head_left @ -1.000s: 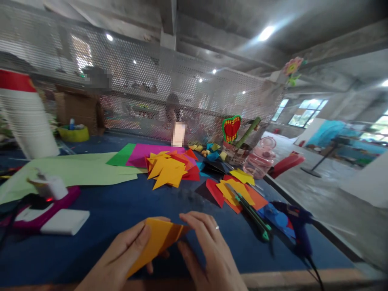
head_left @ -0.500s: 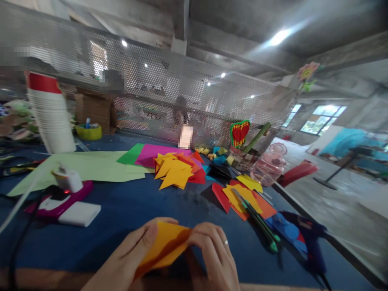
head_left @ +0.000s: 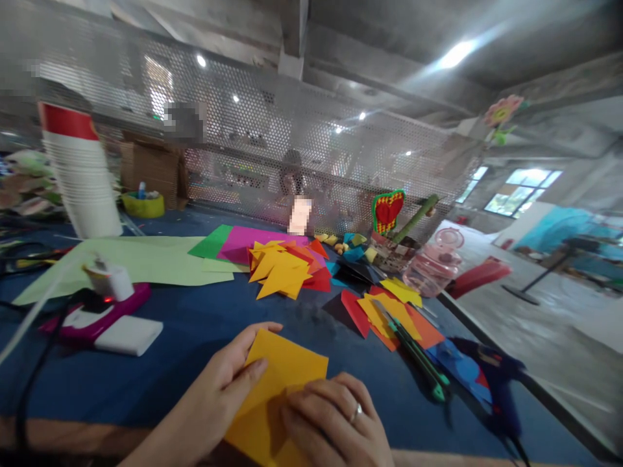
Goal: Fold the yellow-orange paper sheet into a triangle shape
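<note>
A square of orange-yellow paper (head_left: 287,360) is between my hands at the table's near edge, its face turned up toward me. My left hand (head_left: 219,389) grips its left edge, thumb on top and fingers behind. Bent over the lower right part of the sheet is my right hand (head_left: 335,415), a ring on one finger; its fingertips press the paper, and what lies under them is hidden. Beyond the hands sits a pile of pointed yellow paper pieces (head_left: 282,269) on red and orange ones.
Right of the hands lie a green-black utility knife (head_left: 418,353) on paper scraps and a dark blue glue gun (head_left: 501,389). A purple power strip (head_left: 139,295) with cables and a white block (head_left: 129,335) sits left. Stacked paper cups (head_left: 87,188) stand behind; a pink bottle (head_left: 433,259) stands back right.
The paper was bent and tilted between both hands; now it is opened flatter and faces up. My right hand has moved from the sheet's right edge down over its lower part.
</note>
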The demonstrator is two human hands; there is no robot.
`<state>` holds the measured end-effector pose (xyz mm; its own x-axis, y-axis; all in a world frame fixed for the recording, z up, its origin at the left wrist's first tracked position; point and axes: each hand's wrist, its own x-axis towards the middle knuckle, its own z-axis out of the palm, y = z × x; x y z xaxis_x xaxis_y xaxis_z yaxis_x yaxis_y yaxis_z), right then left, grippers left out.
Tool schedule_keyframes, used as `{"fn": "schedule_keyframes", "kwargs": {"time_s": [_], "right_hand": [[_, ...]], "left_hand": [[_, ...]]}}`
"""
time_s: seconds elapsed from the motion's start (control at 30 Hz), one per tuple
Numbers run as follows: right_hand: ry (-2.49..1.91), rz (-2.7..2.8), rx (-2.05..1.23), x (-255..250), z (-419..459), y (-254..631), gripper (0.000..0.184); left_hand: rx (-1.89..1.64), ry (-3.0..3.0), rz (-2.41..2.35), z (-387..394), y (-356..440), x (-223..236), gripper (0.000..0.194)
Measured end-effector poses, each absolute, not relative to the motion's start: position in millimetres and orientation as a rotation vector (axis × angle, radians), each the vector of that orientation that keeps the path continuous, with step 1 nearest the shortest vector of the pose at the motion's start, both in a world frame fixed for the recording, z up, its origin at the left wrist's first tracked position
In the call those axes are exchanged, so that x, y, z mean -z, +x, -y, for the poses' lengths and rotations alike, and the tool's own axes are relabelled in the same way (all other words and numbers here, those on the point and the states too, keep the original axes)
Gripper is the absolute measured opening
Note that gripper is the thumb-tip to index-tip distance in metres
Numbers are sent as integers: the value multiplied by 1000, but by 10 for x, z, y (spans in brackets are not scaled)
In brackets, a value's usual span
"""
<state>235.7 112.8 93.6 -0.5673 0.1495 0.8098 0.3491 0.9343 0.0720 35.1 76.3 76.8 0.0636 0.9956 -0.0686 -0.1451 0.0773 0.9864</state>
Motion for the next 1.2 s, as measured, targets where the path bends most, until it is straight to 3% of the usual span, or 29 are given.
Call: {"fn": "schedule_keyframes", "kwargs": {"time_s": [0.33, 0.4, 0.5, 0.57, 0.73, 0.9, 1.03, 1.2], "right_hand": [[-439, 2214, 219, -898, -1168, 2478, 37], [-467, 2201, 259, -863, -1199, 2498, 38], [-535, 2229, 303, -792, -1243, 2536, 40], [-542, 2284, 305, -760, -1254, 2566, 40], [-485, 2366, 334, -777, -1199, 2602, 28], [-378, 2343, 351, -782, -1104, 2593, 31], [-415, 2355, 351, -766, -1099, 2608, 34], [-455, 2387, 280, -746, -1093, 2621, 34]], "left_hand": [[-1178, 1146, -1192, -789, 381, -787, 68], [-1182, 1229, -1245, -759, 357, -774, 58], [-1139, 1409, -1341, -676, 305, -746, 27], [-1125, 1556, -1433, -608, 273, -729, 20], [-1112, 2070, -1699, -475, 179, -649, 22], [-1118, 2761, -1664, -388, -2, -392, 64], [-955, 3008, -1811, -342, 17, -342, 66], [-1136, 2977, -1697, -301, 333, -533, 35]]}}
